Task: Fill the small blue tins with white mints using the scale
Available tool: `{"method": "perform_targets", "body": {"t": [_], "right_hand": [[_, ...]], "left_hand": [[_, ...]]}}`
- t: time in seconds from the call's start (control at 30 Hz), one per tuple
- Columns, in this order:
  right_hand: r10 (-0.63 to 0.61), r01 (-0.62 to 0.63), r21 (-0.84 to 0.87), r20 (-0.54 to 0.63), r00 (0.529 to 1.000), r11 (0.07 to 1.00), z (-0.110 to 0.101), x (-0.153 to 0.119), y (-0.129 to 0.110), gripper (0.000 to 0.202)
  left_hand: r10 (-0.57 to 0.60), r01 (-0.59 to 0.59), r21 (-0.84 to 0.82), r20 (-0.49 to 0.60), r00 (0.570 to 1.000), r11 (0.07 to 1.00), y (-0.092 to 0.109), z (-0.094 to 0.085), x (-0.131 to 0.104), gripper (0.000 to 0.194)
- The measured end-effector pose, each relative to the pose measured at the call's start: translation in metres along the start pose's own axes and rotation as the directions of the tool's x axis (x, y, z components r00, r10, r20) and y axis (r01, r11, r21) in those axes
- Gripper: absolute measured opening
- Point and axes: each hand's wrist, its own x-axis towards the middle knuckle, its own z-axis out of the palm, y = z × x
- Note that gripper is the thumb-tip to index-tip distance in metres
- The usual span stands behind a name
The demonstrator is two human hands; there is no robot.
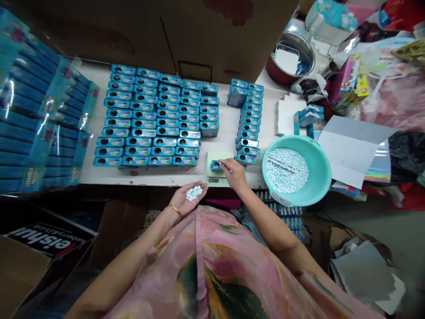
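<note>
My left hand is turned palm up in front of the table edge, cupped under a small heap of white tablets. To its right a small blue tin with a dark round opening is on a pale scale. The fingers of my right hand are closed over the right part of this tin, which they hide. Near my right forearm stands a turquoise basin holding many more white tablets and a dark-and-silver strip.
Rows of blue tins stand left of the scale, and a narrower column of tins behind it to the right. Wrapped blue packs are stacked far left. A cardboard wall borders the back. A metal pot and white sheets lie right.
</note>
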Motion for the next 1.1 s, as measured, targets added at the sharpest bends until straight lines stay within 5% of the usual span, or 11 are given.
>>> {"method": "perform_targets", "body": {"t": [0.13, 0.27, 0.43, 0.53, 0.67, 0.87, 1.1], "right_hand": [[0.141, -0.119, 0.149, -0.147, 0.979, 0.982, -0.007, -0.011, -0.010, 0.017], [0.044, -0.061, 0.218, 0.084, 0.996, 0.974, -0.009, -0.013, -0.026, 0.019], [-0.026, 0.033, -0.170, 0.040, 0.999, 0.985, -0.016, -0.001, -0.006, 0.031], [-0.018, 0.099, -0.364, 0.219, 0.976, 0.926, -0.013, 0.002, 0.013, 0.049], [0.021, 0.136, -0.438, 0.335, 0.942, 0.889, -0.006, 0.006, 0.020, 0.043], [0.000, 0.104, -0.463, 0.220, 0.976, 0.880, 0.000, 0.053, 0.016, 0.040], [-0.014, 0.113, -0.482, 0.203, 0.979, 0.869, 0.049, 0.101, 0.031, 0.042]], "left_hand": [[0.007, -0.007, 0.004, -0.030, 1.000, 1.000, -0.001, -0.005, -0.003, 0.020], [-0.025, 0.025, 0.017, 0.010, 1.000, 1.000, -0.002, 0.001, 0.001, 0.021], [-0.030, 0.030, 0.025, 0.022, 0.999, 0.999, 0.005, 0.003, 0.002, 0.019], [-0.007, 0.007, 0.001, 0.014, 1.000, 1.000, 0.012, -0.008, -0.002, 0.019], [0.032, -0.033, -0.058, -0.025, 0.999, 0.998, 0.021, -0.031, -0.010, 0.019], [0.104, -0.119, -0.126, -0.123, 0.987, 0.985, 0.039, -0.056, -0.021, 0.022], [0.133, -0.157, -0.144, -0.166, 0.977, 0.977, 0.047, -0.061, -0.021, 0.021]]}}
